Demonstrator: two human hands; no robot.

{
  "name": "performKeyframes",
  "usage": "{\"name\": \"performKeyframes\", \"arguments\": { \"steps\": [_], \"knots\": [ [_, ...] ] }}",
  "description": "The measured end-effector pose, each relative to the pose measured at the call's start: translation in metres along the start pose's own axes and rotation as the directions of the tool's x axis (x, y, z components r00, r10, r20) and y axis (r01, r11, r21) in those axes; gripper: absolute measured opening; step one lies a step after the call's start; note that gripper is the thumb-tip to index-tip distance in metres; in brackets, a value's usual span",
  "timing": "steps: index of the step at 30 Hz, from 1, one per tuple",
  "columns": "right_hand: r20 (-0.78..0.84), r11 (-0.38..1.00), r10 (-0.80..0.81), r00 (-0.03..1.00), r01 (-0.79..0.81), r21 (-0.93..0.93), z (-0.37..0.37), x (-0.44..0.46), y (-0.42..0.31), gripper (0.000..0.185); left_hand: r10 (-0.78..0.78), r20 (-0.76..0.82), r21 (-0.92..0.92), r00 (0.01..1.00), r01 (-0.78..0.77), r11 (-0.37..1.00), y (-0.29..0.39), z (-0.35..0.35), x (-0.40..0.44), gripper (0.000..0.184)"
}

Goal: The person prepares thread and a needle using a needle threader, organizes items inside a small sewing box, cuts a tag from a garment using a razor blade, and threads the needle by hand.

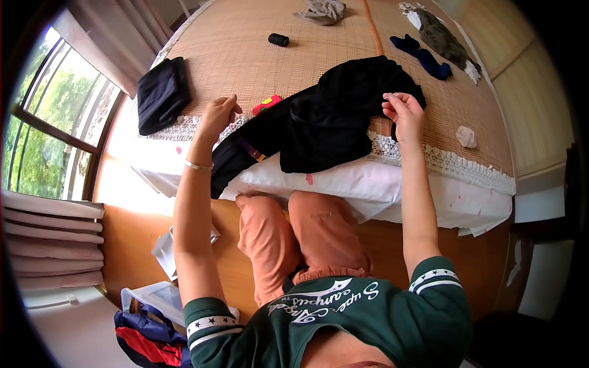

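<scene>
A black garment (334, 116) lies spread across the near edge of the bed, one long part hanging over the side. My left hand (219, 116) is raised left of it, fingers curled and pinched together. Above the garment's right end is my right hand (405, 110), thumb and forefinger pressed together. Whatever either pinch holds is too small to make out. A red and yellow packet (266, 104) lies just right of my left hand. On the garment's hanging part rests a narrow purple and yellow item (251, 149). Farther back sits a black spool of thread (278, 40).
A folded dark garment (163, 95) is at the bed's left edge. Navy cloth (423, 56), an olive garment (438, 37) and a pale crumpled piece (466, 137) lie to the right. A grey cloth (322, 11) is at the back. A navy and red bag (150, 337) stands on the floor.
</scene>
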State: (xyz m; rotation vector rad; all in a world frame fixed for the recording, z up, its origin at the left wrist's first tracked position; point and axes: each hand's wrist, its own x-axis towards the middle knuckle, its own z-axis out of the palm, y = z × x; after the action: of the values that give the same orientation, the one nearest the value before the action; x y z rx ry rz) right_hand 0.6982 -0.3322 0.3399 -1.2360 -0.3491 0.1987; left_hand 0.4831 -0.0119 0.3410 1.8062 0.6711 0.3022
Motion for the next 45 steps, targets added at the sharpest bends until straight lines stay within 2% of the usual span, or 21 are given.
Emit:
{"name": "performKeyframes", "arguments": {
  "steps": [1, 3, 5, 7, 9, 11, 13, 15, 17, 18, 23, 27, 30, 34, 37, 38, 39, 40, 41, 43, 45],
  "knots": [
    [0.0, 0.994, -0.02, 1.0, 0.02, -0.107, 0.0, 0.0, -0.001, 0.007, 0.001, 0.003, -0.001, 1.0, -0.001, 1.0, -0.001, 0.002, 0.004, 0.039],
    [0.006, 0.987, -0.034, 0.999, 0.034, -0.159, 0.0, -0.001, -0.001, 0.008, 0.049, -0.101, 0.177, 0.994, -0.03, 0.984, -0.008, 0.005, 0.009, 0.035],
    [0.07, 0.908, -0.067, 0.995, 0.09, -0.409, -0.001, -0.003, -0.006, 0.008, 0.065, -0.124, 0.245, 0.99, -0.033, 0.969, -0.016, 0.004, 0.018, 0.03],
    [0.091, 0.882, -0.086, 0.992, 0.118, -0.457, -0.003, -0.006, -0.008, 0.009, 0.132, -0.162, 0.397, 0.978, -0.058, 0.916, -0.021, 0.004, 0.024, 0.03],
    [0.194, 0.669, -0.174, 0.965, 0.261, -0.696, -0.007, -0.011, -0.011, 0.009, 0.141, -0.192, 0.431, 0.971, -0.046, 0.901, -0.025, 0.003, 0.03, 0.029],
    [0.303, 0.562, -0.272, 0.913, 0.406, -0.721, -0.008, -0.018, -0.011, 0.008, 0.208, -0.238, 0.487, 0.949, -0.068, 0.871, -0.03, 0.002, 0.034, 0.029],
    [0.375, 0.477, -0.262, 0.889, 0.457, -0.751, -0.007, -0.026, -0.014, 0.007, 0.195, -0.237, 0.477, 0.952, -0.061, 0.877, -0.025, 0.001, 0.034, 0.028],
    [0.39, 0.423, -0.251, 0.886, 0.463, -0.779, -0.006, -0.035, -0.015, 0.007, 0.184, -0.237, 0.466, 0.954, -0.055, 0.883, -0.025, 0.0, 0.037, 0.028],
    [0.406, 0.368, -0.242, 0.881, 0.47, -0.802, -0.005, -0.04, -0.014, 0.008, 0.135, -0.221, 0.333, 0.966, -0.056, 0.941, -0.03, -0.001, 0.042, 0.027],
    [0.419, 0.326, -0.252, 0.872, 0.484, -0.812, -0.006, -0.042, -0.013, 0.008, 0.211, -0.253, 0.426, 0.944, -0.087, 0.9, -0.029, -0.001, 0.044, 0.025],
    [0.503, 0.137, -0.32, 0.802, 0.565, -0.814, -0.009, -0.046, -0.009, 0.007, 0.154, -0.262, 0.458, 0.953, -0.018, 0.889, -0.023, -0.004, 0.045, 0.027],
    [0.528, 0.161, -0.314, 0.789, 0.593, -0.789, -0.008, -0.048, -0.013, 0.007, 0.143, -0.293, 0.534, 0.945, 0.038, 0.844, -0.015, -0.019, 0.041, 0.033],
    [0.523, 0.209, -0.27, 0.808, 0.58, -0.787, -0.009, -0.048, -0.017, 0.007, 0.238, -0.323, 0.66, 0.916, 0.038, 0.75, -0.016, -0.038, 0.038, 0.042],
    [0.487, 0.295, -0.216, 0.846, 0.532, -0.794, -0.011, -0.049, -0.025, 0.01, 0.277, -0.411, 0.624, 0.868, 0.046, 0.78, -0.02, -0.076, 0.017, 0.037],
    [0.492, 0.25, -0.237, 0.838, 0.542, -0.803, -0.017, -0.047, -0.037, 0.011, 0.433, -0.455, 0.595, 0.778, -0.096, 0.798, -0.044, -0.128, -0.005, 0.02],
    [0.515, 0.22, -0.288, 0.807, 0.579, -0.785, -0.02, -0.049, -0.04, 0.012, 0.489, -0.43, 0.557, 0.759, -0.203, 0.805, -0.054, -0.152, -0.021, 0.017],
    [0.536, 0.192, -0.346, 0.77, 0.617, -0.763, -0.021, -0.048, -0.042, 0.012, 0.603, -0.417, 0.554, 0.68, -0.335, 0.762, -0.064, -0.18, -0.045, 0.016],
    [0.544, 0.179, -0.377, 0.749, 0.635, -0.751, -0.024, -0.046, -0.042, 0.013, 0.373, -0.601, 0.405, 0.707, -0.133, 0.904, -0.078, -0.198, -0.07, 0.021],
    [0.544, 0.164, -0.414, 0.729, 0.648, -0.744, -0.026, -0.047, -0.041, 0.013, 0.367, -0.638, 0.455, 0.677, -0.054, 0.889, -0.067, -0.202, -0.116, 0.021],
    [0.512, 0.267, -0.478, 0.714, 0.674, -0.689, -0.021, -0.051, -0.038, 0.012, 0.228, -0.733, 0.317, 0.641, 0.025, 0.948, -0.072, -0.215, -0.189, 0.026],
    [0.551, 0.259, -0.503, 0.666, 0.724, -0.639, -0.001, -0.062, -0.037, 0.011, 0.094, -0.742, 0.159, 0.664, 0.038, 0.987, -0.12, -0.24, -0.245, 0.019]
  ]
}}
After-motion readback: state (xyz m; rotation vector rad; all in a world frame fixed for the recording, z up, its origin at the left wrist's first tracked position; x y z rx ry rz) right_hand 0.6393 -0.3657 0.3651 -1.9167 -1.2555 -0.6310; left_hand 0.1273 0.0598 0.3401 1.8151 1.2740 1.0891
